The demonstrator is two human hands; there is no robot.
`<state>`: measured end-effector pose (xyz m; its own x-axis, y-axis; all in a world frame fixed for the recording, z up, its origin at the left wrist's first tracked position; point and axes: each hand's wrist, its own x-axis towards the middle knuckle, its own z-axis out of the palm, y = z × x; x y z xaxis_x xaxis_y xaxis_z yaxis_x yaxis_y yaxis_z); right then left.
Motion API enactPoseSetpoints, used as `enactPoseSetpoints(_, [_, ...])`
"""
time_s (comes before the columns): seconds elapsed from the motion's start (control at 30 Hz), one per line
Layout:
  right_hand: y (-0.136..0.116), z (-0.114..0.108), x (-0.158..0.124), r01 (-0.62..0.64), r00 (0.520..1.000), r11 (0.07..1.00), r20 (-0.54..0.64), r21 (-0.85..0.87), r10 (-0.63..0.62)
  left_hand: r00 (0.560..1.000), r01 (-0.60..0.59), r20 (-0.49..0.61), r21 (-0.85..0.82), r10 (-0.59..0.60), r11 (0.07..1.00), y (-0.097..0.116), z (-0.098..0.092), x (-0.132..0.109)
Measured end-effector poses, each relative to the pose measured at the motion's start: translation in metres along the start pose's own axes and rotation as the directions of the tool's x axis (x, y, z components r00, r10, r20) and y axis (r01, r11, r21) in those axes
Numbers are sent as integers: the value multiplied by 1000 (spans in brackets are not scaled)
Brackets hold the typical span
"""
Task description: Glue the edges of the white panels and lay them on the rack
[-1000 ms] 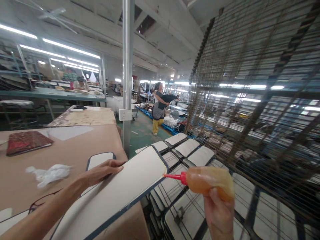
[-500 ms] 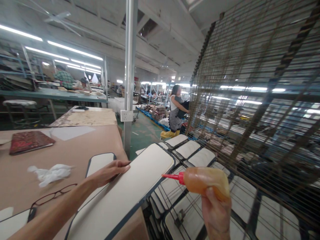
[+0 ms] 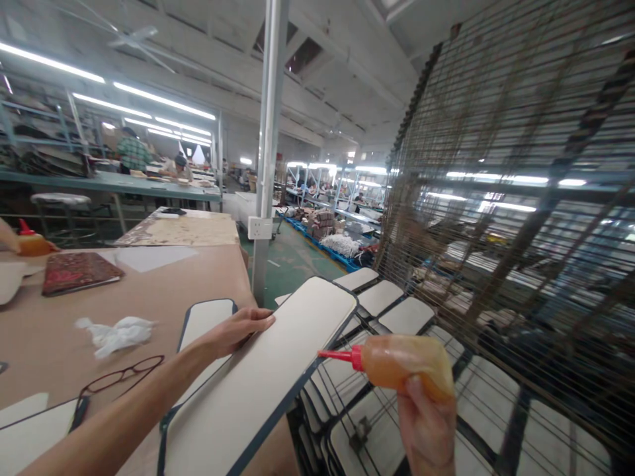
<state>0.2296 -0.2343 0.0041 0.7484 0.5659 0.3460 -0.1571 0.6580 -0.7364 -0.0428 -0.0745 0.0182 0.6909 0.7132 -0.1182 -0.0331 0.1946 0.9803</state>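
Note:
My left hand (image 3: 247, 328) grips the left long edge of a cream panel with dark edging (image 3: 268, 363), thumb on top and fingers underneath. The panel is tilted, its far rounded end raised beyond the table edge. In my right hand (image 3: 427, 416) is a squeeze bottle (image 3: 407, 360) of amber liquid, probably glue, lying sideways. Its red nozzle points left, with the tip at the panel's right dark edge. Another dark-edged panel (image 3: 207, 320) lies beneath on the table, partly covered by my left forearm.
On the brown table (image 3: 198, 277) are a patterned book (image 3: 82, 272), crumpled white tissue (image 3: 116, 334) and glasses (image 3: 122, 377). Another person's hand holds a second amber bottle (image 3: 34, 246) at the far left. A wire rack (image 3: 496, 165) rises at right, above several panels (image 3: 407, 314). A post (image 3: 268, 132) stands ahead.
The view has turned slightly left. The nozzle tip has moved along the panel's right edge toward me. A walking person has passed behind the rack, and another person's hand with a bottle has appeared at left.

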Motion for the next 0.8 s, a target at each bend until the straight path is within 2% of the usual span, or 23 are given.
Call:
enactPoseSetpoints(0.23, [-1,1,-3,21,997,997,77,-74,-16,998,15,-59,-26,-17,1000,6,5,10])
enactPoseSetpoints(0.5, [-4,6,-7,14,999,997,44,-75,-11,995,28,-97,-33,-31,999,14,10,19])
enactPoseSetpoints(0.8, [-6,7,-13,-56,997,998,43,-15,56,984,67,-161,-57,-76,996,20,13,27])
